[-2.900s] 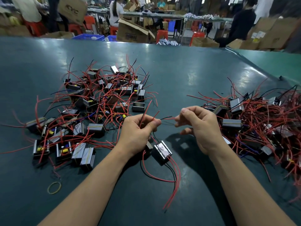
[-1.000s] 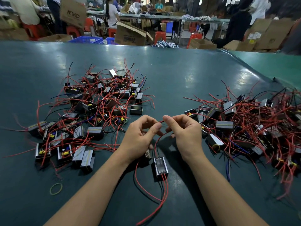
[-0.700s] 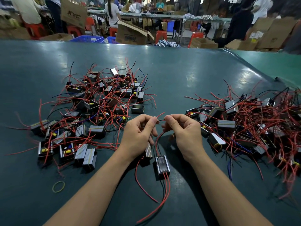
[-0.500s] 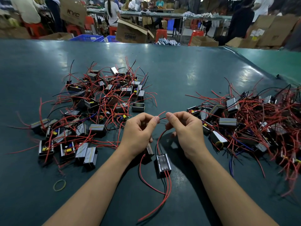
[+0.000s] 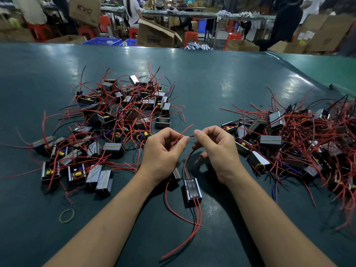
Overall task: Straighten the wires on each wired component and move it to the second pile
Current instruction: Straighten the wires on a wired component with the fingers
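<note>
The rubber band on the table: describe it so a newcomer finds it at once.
Start at the left pile of wired components on the dark green table, then come down to its near edge. Past the last boxes there, left of the left forearm, lies the rubber band: a thin yellowish loop, flat and alone, with no wires or box attached.

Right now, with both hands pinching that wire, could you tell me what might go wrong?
1. The left hand and right hand pinch a thin wire; a hard pull might strain it at the component.
2. Its loose red wires trail toward the person and may snag an arm.
</note>
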